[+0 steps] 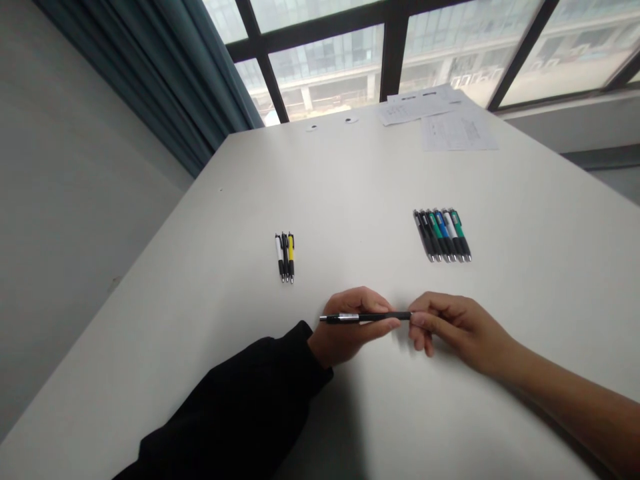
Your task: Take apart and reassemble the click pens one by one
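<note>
A: Finger state?
B: Left hand (345,343): fingers (363,295) and thumb closed on the barrel of the black pen (373,317). Right hand (465,331): fingers pinching its other end, tip hidden by them.
A: Pen pose?
B: Roughly level over the table (350,187), spanning both sets of fingers. Clicker end sticks out left of the left fingers.
A: Nearby?
B: Three pens (285,257), white/black/yellow, beyond and left of the left fingers. Six pens (443,230) in a row beyond the right fingers. Papers (457,133) well beyond those.

printed papers (459,131), lettering too small to read
</note>
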Available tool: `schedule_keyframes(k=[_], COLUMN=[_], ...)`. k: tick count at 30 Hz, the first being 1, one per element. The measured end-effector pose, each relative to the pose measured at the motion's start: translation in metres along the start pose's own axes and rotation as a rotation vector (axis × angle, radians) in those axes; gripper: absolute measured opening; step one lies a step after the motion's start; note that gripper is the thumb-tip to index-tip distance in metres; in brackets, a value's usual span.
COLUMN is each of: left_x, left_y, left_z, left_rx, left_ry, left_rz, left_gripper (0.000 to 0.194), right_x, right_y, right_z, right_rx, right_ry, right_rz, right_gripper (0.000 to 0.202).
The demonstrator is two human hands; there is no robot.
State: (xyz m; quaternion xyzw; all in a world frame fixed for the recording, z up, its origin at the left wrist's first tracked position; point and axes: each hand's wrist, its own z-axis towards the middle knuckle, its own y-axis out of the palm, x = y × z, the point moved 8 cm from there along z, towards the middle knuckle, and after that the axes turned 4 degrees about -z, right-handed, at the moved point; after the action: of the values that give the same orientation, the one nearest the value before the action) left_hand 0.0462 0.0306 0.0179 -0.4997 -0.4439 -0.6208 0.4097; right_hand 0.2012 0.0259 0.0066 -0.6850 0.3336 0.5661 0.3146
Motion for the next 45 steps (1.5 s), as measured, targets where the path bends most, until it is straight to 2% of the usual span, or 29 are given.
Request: schedule_keyframes(k=[7, 12, 14, 16, 17, 18, 20, 22, 24, 29, 33, 38, 45], left_x=[0.002, 0.001, 0.010, 0.029, 0.040, 0.048, 0.049, 0.039, 0.031, 0.027, 0.025, 0.012, 0.006], left_y=[-0.001, -0.006, -0.023, -0.039, -0.037, -0.028, 0.002, 0.025, 0.035, 0.035, 0.036, 0.034, 0.029], left_z=[0.001, 0.005, 0.005, -0.002, -0.007, -0.010, -0.013, -0.016, -0.018, -0.016, -0.015, -0.014, -0.013], left_rx=[0.018, -0.040, 0.115, 0.343, 0.395, 0.384, 0.166, -0.066, -0.161, -0.109, -0.150, -0.223, -0.253], left_ry=[-0.010, 0.006, 0.129, 0.332, 0.437, 0.530, 0.651, 0.687, 0.678, 0.616, 0.579, 0.511, 0.438], left_rz=[-0.068, -0.091, 0.020, 0.322, 0.521, 0.721, 1.017, 1.191, 1.332, 1.522, 1.486, 1.410, 1.403], left_gripper=[0.021, 0.027, 0.043, 0.051, 0.051, 0.050, 0.046, 0.032, 0.014, 0.016, 0.024, 0.035, 0.033], right_x=[-0.021, -0.022, -0.018, -0.016, -0.015, -0.016, -0.017, -0.017, -0.015, -0.014, -0.012, -0.018, -0.018], right_y=[-0.003, -0.017, -0.027, -0.032, -0.033, -0.031, -0.024, -0.015, -0.009, -0.005, -0.006, -0.007, -0.007], right_z=[-0.005, -0.004, -0.002, 0.000, 0.001, 0.001, 0.002, 0.003, 0.003, 0.003, 0.002, -0.001, 0.004], right_rx=[0.100, 0.114, 0.125, 0.123, 0.121, 0.116, 0.101, 0.083, 0.077, 0.081, 0.066, 0.111, 0.079], right_ry=[-0.231, -0.231, -0.190, -0.152, -0.144, -0.142, -0.150, -0.144, -0.129, -0.160, -0.209, -0.334, -0.268], right_rz=[-0.428, -0.478, -0.520, -0.592, -0.622, -0.643, -0.649, -0.618, -0.590, -0.626, -0.675, -0.748, -0.711], right_gripper=[0.024, 0.025, 0.030, 0.037, 0.039, 0.040, 0.042, 0.043, 0.042, 0.036, 0.032, 0.011, 0.019])
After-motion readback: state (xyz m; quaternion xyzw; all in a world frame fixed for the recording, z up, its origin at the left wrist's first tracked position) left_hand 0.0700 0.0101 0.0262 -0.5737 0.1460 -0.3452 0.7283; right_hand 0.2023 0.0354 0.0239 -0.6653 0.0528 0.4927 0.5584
